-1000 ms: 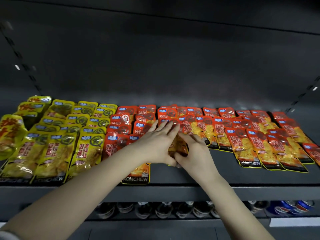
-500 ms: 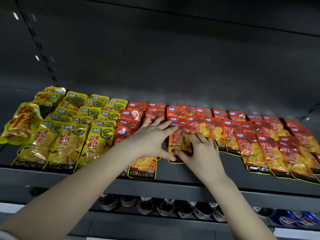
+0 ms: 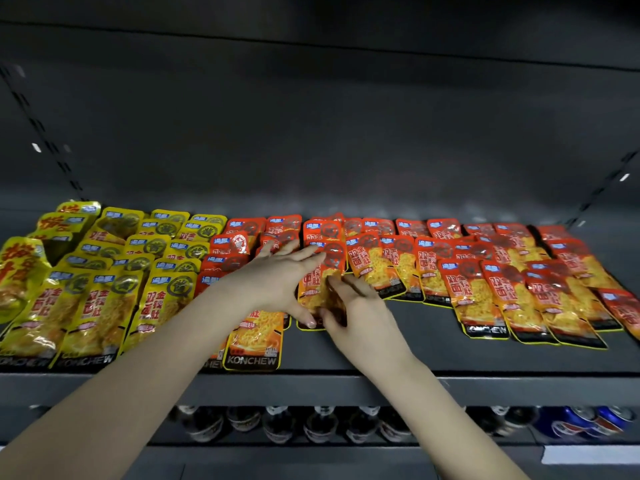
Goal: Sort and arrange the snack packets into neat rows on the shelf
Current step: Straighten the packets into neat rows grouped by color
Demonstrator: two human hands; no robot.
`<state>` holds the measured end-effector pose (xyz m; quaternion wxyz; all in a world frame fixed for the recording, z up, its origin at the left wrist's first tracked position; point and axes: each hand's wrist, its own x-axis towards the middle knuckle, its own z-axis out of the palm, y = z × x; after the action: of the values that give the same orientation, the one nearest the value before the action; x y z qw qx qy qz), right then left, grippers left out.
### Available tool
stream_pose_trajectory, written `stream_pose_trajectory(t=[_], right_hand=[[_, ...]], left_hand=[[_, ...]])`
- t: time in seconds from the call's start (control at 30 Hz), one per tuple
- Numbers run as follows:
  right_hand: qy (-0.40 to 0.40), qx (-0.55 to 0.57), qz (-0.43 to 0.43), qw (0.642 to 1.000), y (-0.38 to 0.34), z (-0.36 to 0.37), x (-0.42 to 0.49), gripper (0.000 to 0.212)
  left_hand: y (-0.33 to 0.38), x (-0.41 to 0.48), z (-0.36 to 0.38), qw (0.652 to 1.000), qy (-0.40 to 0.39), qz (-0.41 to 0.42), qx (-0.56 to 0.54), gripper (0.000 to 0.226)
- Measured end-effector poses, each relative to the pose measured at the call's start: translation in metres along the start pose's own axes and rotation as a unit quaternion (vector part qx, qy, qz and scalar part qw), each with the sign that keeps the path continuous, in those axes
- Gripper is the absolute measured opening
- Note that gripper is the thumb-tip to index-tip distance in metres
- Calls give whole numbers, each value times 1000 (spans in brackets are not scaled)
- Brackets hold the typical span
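Lying flat on the dark grey metal shelf (image 3: 415, 351), the orange-red foil snack packet (image 3: 320, 282) with yellow printed contents sits directly between the two hands, near the middle of the display. The left hand (image 3: 277, 282) reaches in from the lower left with fingers straight and slightly spread. The fingers rest across the packet's upper left corner and the neighbouring packets, and the thumb presses against the packet's lower left edge. The right hand (image 3: 363, 306) reaches in from the lower right, and its fingers curl round the packet's lower right edge and grip it. The packet's upper end overlaps the column of packets behind it. Left of the hands, yellow foil snack packets (image 3: 104, 299) lie in overlapping rows running from the back of the shelf to its front lip. A larger yellow bag (image 3: 17, 271) lies tilted at the far left. Under the left wrist, a red packet marked KONCHEW (image 3: 252, 341) reaches the front lip. Right of the hands, red foil snack packets (image 3: 502, 289) lie in overlapping rows, with front ends set farther back from the lip than the marked packet. The lower shelf (image 3: 450, 441) holds a row of dark capped bottles (image 3: 280, 424) and, at the right, blue drink cans (image 3: 588, 420). Their labels are too blurred to read.
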<state>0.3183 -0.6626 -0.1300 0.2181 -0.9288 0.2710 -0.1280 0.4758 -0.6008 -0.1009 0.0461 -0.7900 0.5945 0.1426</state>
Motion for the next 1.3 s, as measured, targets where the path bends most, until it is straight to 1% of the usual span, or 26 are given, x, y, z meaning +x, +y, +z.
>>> stream_pose_trajectory(t=[0.1,0.2,0.37,0.47,0.53,0.67,0.77,0.93,1.07,1.2,1.3], right_hand=[[2,32,-9,999,4,-2,-1,44],[14,37,-22,999,9,-10,2,40],[65,33,-23,997,24,-28,11,38],[65,0,-2,998,41,-38,16,44],[55,-34,13,998,53,-43,18,51],[9,-125,52,991,72,-47,14,60],[-6,-151,39,988,77,-44,9,58],[-2,-130,15,991,77,-47,5,55],[14,-75,-14,997,76,-47,-1,53],[15,6,13,1000,76,-47,-9,54],[28,31,24,999,77,-47,-12,54]], left_hand=[[-4,2,0,1000,-1,-6,-8,113],[-1,1,-2,1000,5,-10,-3,112],[16,3,-10,998,67,1,5,104],[32,11,-12,996,92,11,18,103],[45,21,-11,995,94,17,29,103],[67,42,-4,996,65,5,63,101],[74,52,0,996,50,-1,77,97],[72,54,3,996,60,13,57,89],[74,51,4,995,77,41,43,91],[80,46,8,994,80,72,29,89],[81,45,13,993,87,78,12,89]])
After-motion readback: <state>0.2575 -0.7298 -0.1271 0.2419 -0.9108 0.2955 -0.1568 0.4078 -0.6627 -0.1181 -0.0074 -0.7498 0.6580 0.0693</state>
